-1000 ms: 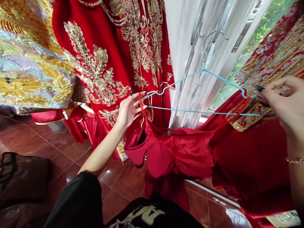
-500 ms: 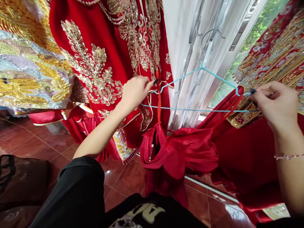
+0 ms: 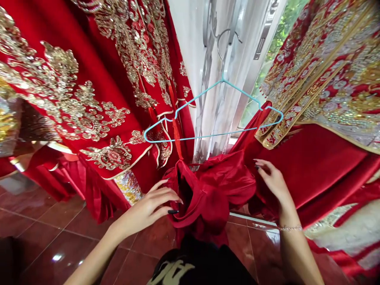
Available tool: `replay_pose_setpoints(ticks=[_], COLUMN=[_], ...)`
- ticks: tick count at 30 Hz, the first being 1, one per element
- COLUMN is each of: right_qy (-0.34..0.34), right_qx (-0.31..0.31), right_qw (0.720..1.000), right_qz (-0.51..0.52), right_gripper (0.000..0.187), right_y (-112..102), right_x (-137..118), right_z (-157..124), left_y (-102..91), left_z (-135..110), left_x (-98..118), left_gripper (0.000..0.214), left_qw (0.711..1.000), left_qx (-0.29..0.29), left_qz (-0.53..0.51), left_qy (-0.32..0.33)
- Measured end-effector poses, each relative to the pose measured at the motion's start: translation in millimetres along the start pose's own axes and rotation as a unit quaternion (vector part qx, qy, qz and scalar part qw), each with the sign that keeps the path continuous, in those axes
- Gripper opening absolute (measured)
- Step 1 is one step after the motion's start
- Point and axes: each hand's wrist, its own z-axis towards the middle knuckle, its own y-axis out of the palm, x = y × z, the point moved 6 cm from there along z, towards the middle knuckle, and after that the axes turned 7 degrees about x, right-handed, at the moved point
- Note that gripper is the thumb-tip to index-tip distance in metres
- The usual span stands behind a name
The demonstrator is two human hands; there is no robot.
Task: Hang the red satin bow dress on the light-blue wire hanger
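A light blue wire hanger (image 3: 204, 136) with a silver hook hangs in front of me. From it, by two red straps, hangs a red satin skirt (image 3: 213, 204), its waist gaping at the left. My left hand (image 3: 158, 204) is at the left edge of the waist, fingers spread and the thumb near the opening; whether it touches the cloth I cannot tell. To the right of the skirt my right hand (image 3: 271, 176) hovers with its fingers apart and loosely bent, holding nothing.
A red jacket with gold sequins (image 3: 97, 79) hangs at left. On the right hang a beaded jacket (image 3: 320, 75) and a long red satin skirt (image 3: 308, 166). Behind are a white curtain (image 3: 190, 39) and a glazed door frame (image 3: 255, 59). Reddish tiles (image 3: 118, 245) cover the floor.
Both hands have let go of the hanger's ends and come down beside the skirt. The view has turned, so the hanger and garments sit further left.
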Motion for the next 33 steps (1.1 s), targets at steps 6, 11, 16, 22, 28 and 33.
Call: replay_pose_setpoints(ticks=[6,11,16,22,28,33], right_qy=[0.068,0.07,0.085,0.135,0.165,0.016], right_qx=[-0.119,-0.132,-0.086,-0.065,-0.017,0.128], right_qw=[0.986,0.981,0.987,0.976,0.905,0.924], right_qz=[-0.099,-0.122,-0.104,0.155,0.392,0.359], right_gripper=[0.028,0.02,0.009,0.04,0.043,0.058], right_y=[28.3,32.4,18.7,1.5,4.0,-7.7], right_x=[30.7,26.8,16.8,-12.7,-28.7,-42.6], right_z=[7.4,9.2,13.1,-4.6,-34.0,-38.6], left_y=[13.8,0.0,-17.6,-32.3,-49.7,-54.0], left_z=[0.4,-4.2,-9.2,-14.4,-39.9,-59.6], left_x=[-4.9,-12.8,-24.4,-38.5,-52.7,-76.4], left_gripper=[0.042,0.051,0.032,0.017,0.019,0.018], left_qw=[0.993,0.99,0.99,0.971,0.842,0.722], left_qx=[-0.092,-0.052,0.016,0.206,0.497,0.574], left_qz=[-0.069,-0.124,-0.094,0.045,0.055,-0.119], left_qy=[-0.031,-0.044,-0.104,-0.111,-0.2,-0.367])
